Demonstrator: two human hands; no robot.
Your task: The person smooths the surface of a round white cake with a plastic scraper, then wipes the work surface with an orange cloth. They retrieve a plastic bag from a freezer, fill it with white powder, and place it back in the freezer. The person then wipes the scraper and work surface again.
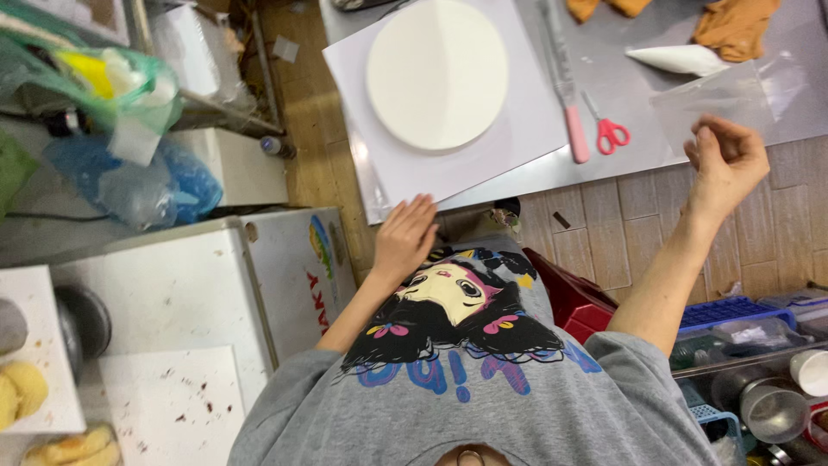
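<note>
My left hand (404, 237) lies flat with its fingers together, the fingertips touching the near edge of a white paper sheet (517, 129). A round white disc (435, 73) sits on that sheet on the steel table (630, 95). My right hand (724, 164) is raised at the table's near edge, with its fingers pinched on a corner of a clear plastic sheet (716, 103). Between the hands lie a long spatula with a pink handle (565, 86) and red-handled scissors (611, 134).
A filled white piping bag (677, 59) and orange-brown cloths (733, 26) lie at the table's far right. A white chest freezer (172, 293) and plastic bags (129, 181) are on the left. A red stool (578, 298), blue crates (729, 311) and metal cups (772, 410) are at the lower right.
</note>
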